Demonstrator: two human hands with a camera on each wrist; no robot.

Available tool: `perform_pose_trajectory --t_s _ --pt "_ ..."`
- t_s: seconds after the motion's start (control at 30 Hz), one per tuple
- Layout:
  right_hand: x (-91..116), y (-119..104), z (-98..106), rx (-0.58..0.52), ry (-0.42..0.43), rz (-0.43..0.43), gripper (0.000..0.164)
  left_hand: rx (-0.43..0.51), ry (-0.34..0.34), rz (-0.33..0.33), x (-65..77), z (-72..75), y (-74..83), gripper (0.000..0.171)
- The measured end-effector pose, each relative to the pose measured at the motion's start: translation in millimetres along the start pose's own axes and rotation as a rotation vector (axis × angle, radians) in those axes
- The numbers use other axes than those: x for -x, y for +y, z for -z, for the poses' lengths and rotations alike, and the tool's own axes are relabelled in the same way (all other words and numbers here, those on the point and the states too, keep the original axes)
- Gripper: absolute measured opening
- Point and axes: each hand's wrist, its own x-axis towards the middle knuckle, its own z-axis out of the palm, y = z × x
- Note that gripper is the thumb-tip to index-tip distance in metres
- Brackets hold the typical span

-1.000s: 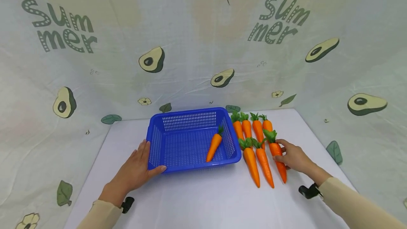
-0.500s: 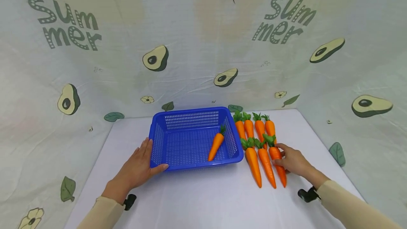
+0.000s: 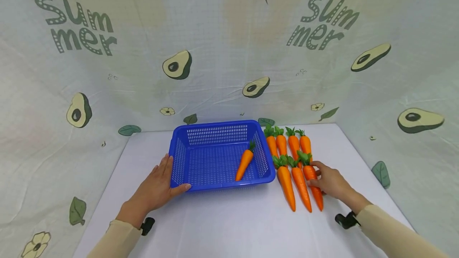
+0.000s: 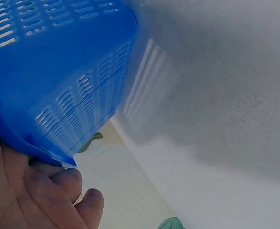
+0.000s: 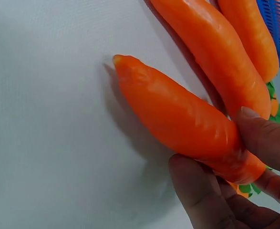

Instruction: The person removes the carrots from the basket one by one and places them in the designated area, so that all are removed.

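Observation:
My right hand (image 3: 331,180) pinches a carrot (image 3: 316,195) between thumb and fingers near its leafy end. In the right wrist view that carrot (image 5: 178,112) points its tip away from the hand, with a shadow beneath it on the white surface. My left hand (image 3: 154,188) rests against the front left corner of a blue basket (image 3: 229,185), fingers along the left side and thumb at the front rim. In the left wrist view, fingertips (image 4: 90,205) show below the basket's rim. One carrot (image 3: 244,165) lies inside the basket, toward its right side.
Two carrots (image 3: 301,188) lie beside the held one, and a back row of several carrots (image 3: 293,143) sits behind them, right of the basket. A white table (image 3: 222,226) bears everything. Printed cloth (image 3: 215,31) hangs behind and at the sides.
The carrot in my right hand has shifted slightly toward the front edge and lower beside its neighbours. My left hand keeps its place at the basket. The head view has shifted a little.

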Motion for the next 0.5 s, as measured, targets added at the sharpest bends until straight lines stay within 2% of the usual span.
perform_pose_trajectory --t_s 0.23,0.5 --pt "2.0 -1.9 -3.4 0.019 0.01 0.011 0.08 0.004 -0.005 0.009 -0.1 0.6 0.7 0.124" --pt "2.9 -2.2 -3.2 0.01 0.009 -0.004 0.084 -0.036 0.005 -0.006 0.7 3.0 2.0 0.122"
